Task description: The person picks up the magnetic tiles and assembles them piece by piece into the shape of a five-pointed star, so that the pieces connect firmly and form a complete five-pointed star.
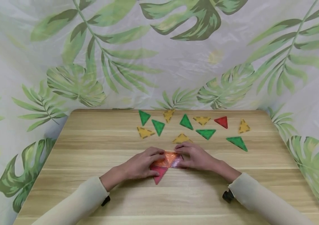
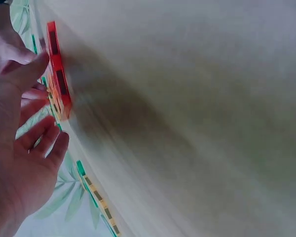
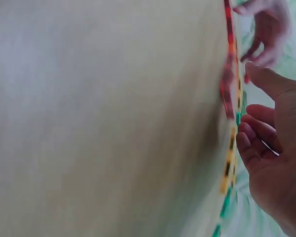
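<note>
Translucent triangular magnetic tiles lie joined flat on the table between both hands. My left hand (image 1: pixel 141 164) holds the left side, thumb on a pinkish-red tile (image 1: pixel 159 175) and fingers at the far edge of an orange tile (image 1: pixel 160 162). A second orange tile (image 1: pixel 171 157) sits in the middle. On the right, my right hand (image 1: pixel 197 157) holds a pale purple tile (image 1: pixel 177 162) between thumb and fingers, covering part of it. The red tile's edge (image 2: pixel 58 69) shows near the left thumb in the left wrist view. A blurred red edge (image 3: pixel 226 91) appears beside the right hand.
Loose triangles are spread toward the table's back: several green ones (image 1: pixel 206 133), several yellow ones (image 1: pixel 145 132) and a red one (image 1: pixel 222 122). One yellow triangle (image 1: pixel 181 138) lies just beyond the right fingers. A leaf-patterned sheet (image 1: pixel 128 75) hangs behind the wooden table (image 1: pixel 92 137).
</note>
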`<action>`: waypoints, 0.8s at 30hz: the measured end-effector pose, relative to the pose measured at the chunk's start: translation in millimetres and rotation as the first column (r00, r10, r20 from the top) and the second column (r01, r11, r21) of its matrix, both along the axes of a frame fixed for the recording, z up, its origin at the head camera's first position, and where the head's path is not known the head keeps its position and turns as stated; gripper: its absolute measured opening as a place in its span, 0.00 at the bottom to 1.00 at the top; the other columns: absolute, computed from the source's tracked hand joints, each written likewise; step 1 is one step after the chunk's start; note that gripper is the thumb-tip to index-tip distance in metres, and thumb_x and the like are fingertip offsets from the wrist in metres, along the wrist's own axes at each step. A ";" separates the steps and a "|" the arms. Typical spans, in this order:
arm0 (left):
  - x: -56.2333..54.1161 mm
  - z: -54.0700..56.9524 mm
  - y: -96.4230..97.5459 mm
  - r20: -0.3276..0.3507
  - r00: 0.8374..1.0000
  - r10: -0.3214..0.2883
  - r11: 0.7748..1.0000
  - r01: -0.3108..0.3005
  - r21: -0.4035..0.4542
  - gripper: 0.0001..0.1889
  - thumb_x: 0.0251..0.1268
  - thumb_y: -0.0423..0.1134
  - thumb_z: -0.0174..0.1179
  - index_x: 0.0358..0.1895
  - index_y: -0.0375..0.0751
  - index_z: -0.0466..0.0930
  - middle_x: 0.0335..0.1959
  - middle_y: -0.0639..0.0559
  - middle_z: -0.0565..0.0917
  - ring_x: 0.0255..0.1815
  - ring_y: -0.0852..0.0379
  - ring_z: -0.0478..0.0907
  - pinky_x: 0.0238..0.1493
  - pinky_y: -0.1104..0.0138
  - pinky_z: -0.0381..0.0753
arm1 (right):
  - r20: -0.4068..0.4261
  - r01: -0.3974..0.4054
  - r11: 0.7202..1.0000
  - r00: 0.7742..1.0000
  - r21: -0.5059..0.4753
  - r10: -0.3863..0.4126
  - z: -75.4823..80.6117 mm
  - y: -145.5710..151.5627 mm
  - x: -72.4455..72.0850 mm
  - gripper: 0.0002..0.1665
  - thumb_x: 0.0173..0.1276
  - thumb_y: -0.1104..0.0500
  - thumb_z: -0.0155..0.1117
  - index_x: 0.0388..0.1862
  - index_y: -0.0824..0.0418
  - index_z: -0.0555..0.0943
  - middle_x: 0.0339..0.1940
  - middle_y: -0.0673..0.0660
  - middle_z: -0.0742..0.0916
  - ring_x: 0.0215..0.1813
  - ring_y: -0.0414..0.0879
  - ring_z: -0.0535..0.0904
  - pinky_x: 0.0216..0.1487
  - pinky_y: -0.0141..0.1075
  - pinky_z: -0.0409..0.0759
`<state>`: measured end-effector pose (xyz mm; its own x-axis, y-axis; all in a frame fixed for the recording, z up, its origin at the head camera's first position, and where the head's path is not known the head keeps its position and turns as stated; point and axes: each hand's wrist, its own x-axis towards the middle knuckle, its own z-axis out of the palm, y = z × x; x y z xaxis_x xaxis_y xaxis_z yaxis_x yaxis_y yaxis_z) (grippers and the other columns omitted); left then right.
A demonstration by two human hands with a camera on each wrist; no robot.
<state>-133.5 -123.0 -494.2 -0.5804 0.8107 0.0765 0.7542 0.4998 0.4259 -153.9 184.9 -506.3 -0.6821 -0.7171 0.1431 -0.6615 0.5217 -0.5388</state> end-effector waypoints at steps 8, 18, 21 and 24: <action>-13.7 0.3 -0.9 0.122 0.986 -0.114 0.989 0.124 -0.076 0.34 0.73 0.50 0.70 0.77 0.43 0.73 0.84 0.45 0.62 0.84 0.45 0.58 0.79 0.50 0.68 | -0.102 0.087 0.994 0.990 -0.072 -0.094 14.2 46.2 -21.7 0.30 0.62 0.55 0.84 0.60 0.67 0.87 0.61 0.60 0.87 0.64 0.56 0.83 0.63 0.53 0.84; -14.5 -3.6 -8.4 0.067 0.988 -0.140 0.986 0.146 -0.086 0.34 0.75 0.53 0.67 0.78 0.43 0.72 0.83 0.43 0.63 0.83 0.44 0.61 0.77 0.50 0.70 | -0.061 0.308 0.943 0.946 -0.127 -0.317 16.7 124.3 -58.1 0.30 0.61 0.63 0.83 0.61 0.71 0.85 0.63 0.67 0.86 0.63 0.67 0.82 0.61 0.64 0.81; -13.2 -3.3 -10.8 0.064 0.990 -0.128 0.987 0.133 -0.087 0.34 0.76 0.53 0.66 0.79 0.43 0.71 0.83 0.43 0.63 0.82 0.44 0.61 0.77 0.49 0.70 | -0.024 0.355 0.930 0.933 -0.098 -0.358 15.2 142.6 -65.4 0.31 0.65 0.61 0.80 0.65 0.69 0.83 0.66 0.68 0.84 0.67 0.69 0.79 0.64 0.67 0.77; -12.1 -2.7 -12.8 0.077 0.990 -0.116 0.988 0.123 -0.091 0.34 0.76 0.52 0.66 0.79 0.43 0.71 0.84 0.43 0.62 0.83 0.44 0.61 0.78 0.49 0.70 | 0.045 0.393 0.917 0.919 -0.067 -0.391 14.5 157.4 -71.2 0.31 0.69 0.59 0.77 0.69 0.67 0.81 0.70 0.69 0.81 0.72 0.70 0.74 0.69 0.69 0.71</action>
<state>-145.6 -135.8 -496.9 -0.4805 0.8760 -0.0427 0.7802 0.4491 0.4354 -225.1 342.2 -491.8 -0.9112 -0.3797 0.1600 -0.3949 0.6940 -0.6020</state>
